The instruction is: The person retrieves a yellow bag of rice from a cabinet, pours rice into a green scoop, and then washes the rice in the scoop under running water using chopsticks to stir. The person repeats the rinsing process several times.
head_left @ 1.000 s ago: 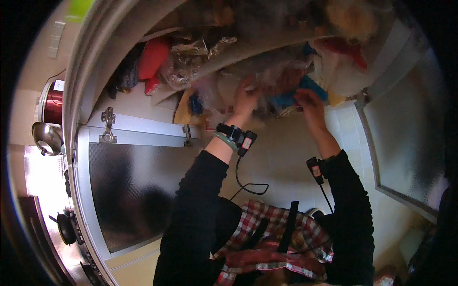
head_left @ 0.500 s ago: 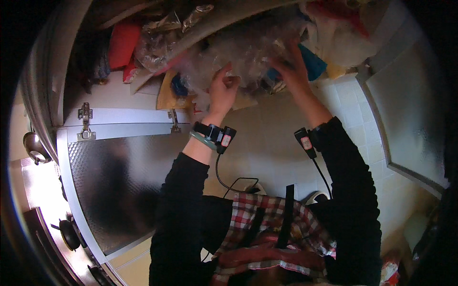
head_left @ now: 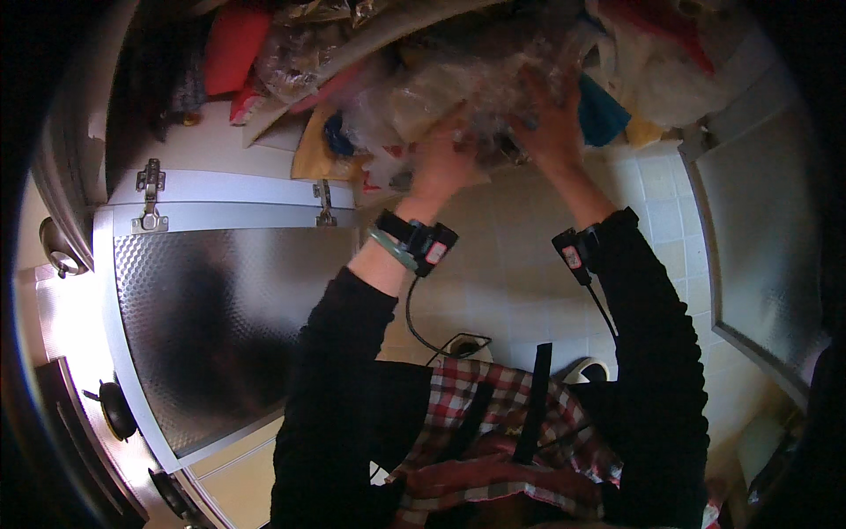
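Observation:
A crumpled heap of clear plastic bags fills the middle of an open cabinet. My left hand is at its near side, the fingers smeared by motion and partly lost against the plastic. To the right, my right hand reaches into the same heap, thumb and fingers apart and pressed against the plastic; some fingertips are hard to make out. Just right of that hand hangs a teal piece. A dark blue bundle and a yellowish piece lie left of my left hand.
A red packet stands in the cabinet's left part. The textured left door hangs open on metal hinges, and the right door is open too. A whitish bag sits at the right. Below is a tiled floor.
My left hand has moved right and deeper into the plastic, closer to my right hand. My right hand has shifted slightly right. The whole view has shifted a little.

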Tool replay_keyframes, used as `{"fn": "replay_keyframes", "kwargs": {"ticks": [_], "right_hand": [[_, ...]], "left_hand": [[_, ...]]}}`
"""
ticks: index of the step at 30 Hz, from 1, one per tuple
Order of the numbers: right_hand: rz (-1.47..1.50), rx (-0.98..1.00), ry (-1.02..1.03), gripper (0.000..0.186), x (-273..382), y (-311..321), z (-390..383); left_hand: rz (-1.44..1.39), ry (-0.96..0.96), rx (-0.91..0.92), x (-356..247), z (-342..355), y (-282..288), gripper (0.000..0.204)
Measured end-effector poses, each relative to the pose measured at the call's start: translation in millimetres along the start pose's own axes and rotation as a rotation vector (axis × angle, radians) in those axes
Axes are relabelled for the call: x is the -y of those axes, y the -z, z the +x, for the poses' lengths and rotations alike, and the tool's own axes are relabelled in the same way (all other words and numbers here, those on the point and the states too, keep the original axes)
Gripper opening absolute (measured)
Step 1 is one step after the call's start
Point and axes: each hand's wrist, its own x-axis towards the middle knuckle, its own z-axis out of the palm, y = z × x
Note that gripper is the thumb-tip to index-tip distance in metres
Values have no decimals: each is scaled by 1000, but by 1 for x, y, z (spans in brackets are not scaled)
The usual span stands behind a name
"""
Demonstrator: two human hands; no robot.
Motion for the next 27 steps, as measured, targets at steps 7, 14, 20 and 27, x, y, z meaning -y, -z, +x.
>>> {"fn": "replay_keyframes", "kwargs": {"ticks": [7, 14, 20, 27], "right_hand": [[-80, 7, 42, 66, 3, 0, -7], [-61, 13, 117, 67, 5, 1, -7], [-116, 77, -43, 69, 11, -5, -11], [-64, 99, -109, 68, 18, 6, -7]], "left_hand": [[149, -133, -291, 7, 69, 49, 37], [-474, 251, 16, 28, 137, 61, 34], [-746, 308, 144, 48, 169, 53, 29], [-230, -160, -75, 51, 183, 48, 31]]}}
